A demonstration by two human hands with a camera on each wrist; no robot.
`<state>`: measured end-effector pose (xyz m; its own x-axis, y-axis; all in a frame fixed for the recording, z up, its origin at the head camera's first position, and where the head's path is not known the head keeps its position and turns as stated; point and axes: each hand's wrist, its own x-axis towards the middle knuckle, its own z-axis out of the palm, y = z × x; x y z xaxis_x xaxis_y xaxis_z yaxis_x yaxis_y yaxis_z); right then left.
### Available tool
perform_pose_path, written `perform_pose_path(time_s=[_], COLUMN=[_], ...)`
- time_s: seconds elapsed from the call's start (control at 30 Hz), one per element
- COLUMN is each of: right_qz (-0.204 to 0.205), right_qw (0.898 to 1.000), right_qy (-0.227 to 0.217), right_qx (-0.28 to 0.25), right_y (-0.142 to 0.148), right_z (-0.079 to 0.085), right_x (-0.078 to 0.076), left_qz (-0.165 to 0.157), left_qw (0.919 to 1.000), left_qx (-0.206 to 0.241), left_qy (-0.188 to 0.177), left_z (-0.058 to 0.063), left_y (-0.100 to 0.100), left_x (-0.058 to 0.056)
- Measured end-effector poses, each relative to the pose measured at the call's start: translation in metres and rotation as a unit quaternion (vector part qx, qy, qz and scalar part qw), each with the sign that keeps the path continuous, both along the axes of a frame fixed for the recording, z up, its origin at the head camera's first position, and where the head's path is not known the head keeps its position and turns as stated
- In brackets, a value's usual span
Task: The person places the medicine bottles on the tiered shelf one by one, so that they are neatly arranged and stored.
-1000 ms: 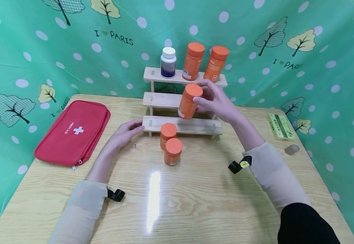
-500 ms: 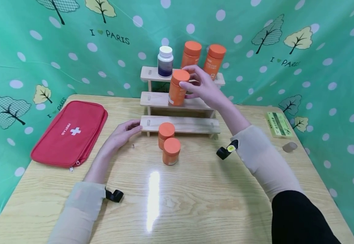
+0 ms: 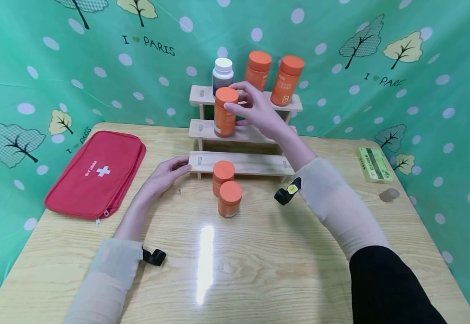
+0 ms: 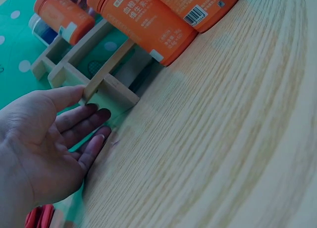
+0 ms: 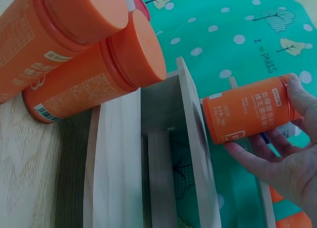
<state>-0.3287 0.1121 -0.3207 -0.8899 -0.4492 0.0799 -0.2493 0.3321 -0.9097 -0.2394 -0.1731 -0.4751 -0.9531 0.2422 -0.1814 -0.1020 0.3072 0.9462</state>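
Note:
My right hand (image 3: 259, 112) grips an orange vitamin bottle (image 3: 224, 119) between thumb and fingers near its cap. The bottle stands upright at the left part of the rack's middle shelf (image 3: 196, 129), its base right at the board. In the right wrist view its printed side (image 5: 247, 111) shows, with fingers behind. My left hand (image 3: 166, 175) is at the left end of the wooden rack's bottom shelf (image 3: 255, 163). In the left wrist view that hand (image 4: 49, 143) has its thumb tip against the board's end and its other fingers relaxed below.
Two orange bottles (image 3: 230, 200) stand on the table before the rack. On the top shelf are a white-capped bottle (image 3: 223, 72) and two more orange bottles (image 3: 287, 81). A red first-aid pouch (image 3: 97, 175) lies left; a green-yellow box (image 3: 374, 165) and small grey cylinder (image 3: 389, 195) lie right.
My right hand has carried the orange vitamin bottle left, from in front of the rack to the left part of the middle shelf. My left hand has stayed at the bottom shelf's end.

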Motion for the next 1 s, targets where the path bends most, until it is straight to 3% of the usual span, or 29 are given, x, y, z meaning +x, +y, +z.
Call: perform_pose_path(time_s=[1.0], right_qz=[0.002], right_qw=[1.0], right_qy=[-0.001], right_qx=[-0.014], right_y=[-0.011], right_z=[-0.01], right_x=[-0.004], left_qz=[-0.001], left_qw=[1.0], left_qx=[-0.005], left_qy=[0.008], left_z=[0.0], left_y=[0.0], left_x=[-0.002])
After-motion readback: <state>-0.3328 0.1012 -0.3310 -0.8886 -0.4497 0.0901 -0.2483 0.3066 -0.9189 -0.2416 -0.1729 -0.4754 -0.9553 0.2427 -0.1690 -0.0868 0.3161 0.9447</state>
